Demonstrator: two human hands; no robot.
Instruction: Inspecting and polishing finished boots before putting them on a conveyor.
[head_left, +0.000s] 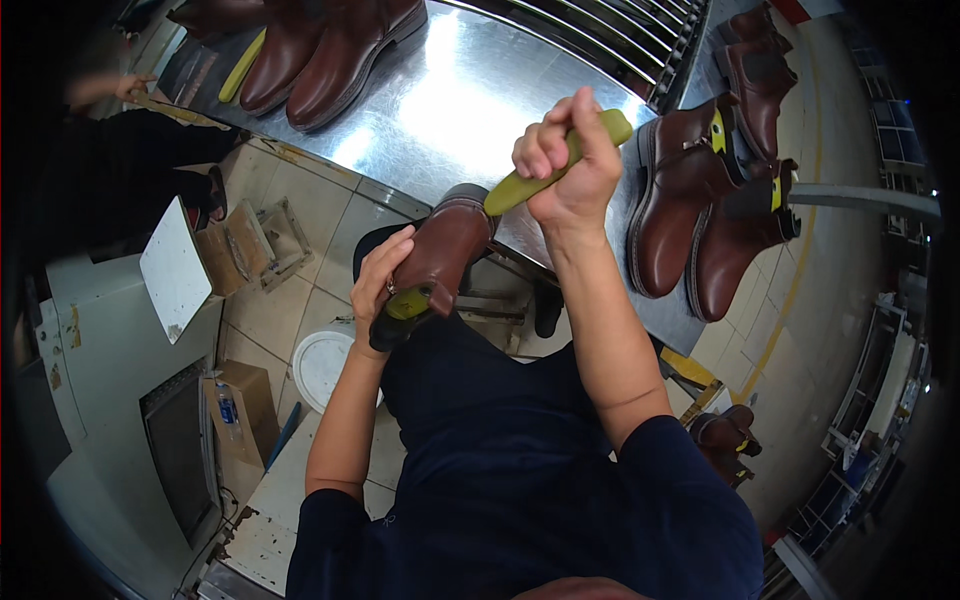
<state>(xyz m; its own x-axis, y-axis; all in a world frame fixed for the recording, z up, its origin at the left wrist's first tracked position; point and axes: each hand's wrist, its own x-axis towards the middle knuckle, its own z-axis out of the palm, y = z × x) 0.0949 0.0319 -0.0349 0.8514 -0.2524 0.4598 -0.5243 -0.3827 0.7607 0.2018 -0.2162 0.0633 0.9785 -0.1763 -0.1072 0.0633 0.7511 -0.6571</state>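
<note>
My left hand (pixel 378 278) is closed around the shaft of a brown leather boot (pixel 442 243) above my lap. The boot's opening, with a yellow-green lining, faces me, and its sole end points away toward the table. In my right hand (pixel 580 170) is an olive-green flat bar (pixel 520 188) with rounded ends, gripped in my fist. Its tapered lower end is at the boot's heel area; whether it presses on the leather I cannot tell. The bar's upper end sticks out past my thumb.
A shiny metal table (pixel 450 95) lies ahead, with a slatted rack (pixel 610 40) behind. Brown boots (pixel 355 60) stand at its left beside a yellow-green strip (pixel 242 68); more boots (pixel 680 200) are at right. A white bucket lid (pixel 325 368) and another person's hand (pixel 130 87) are left.
</note>
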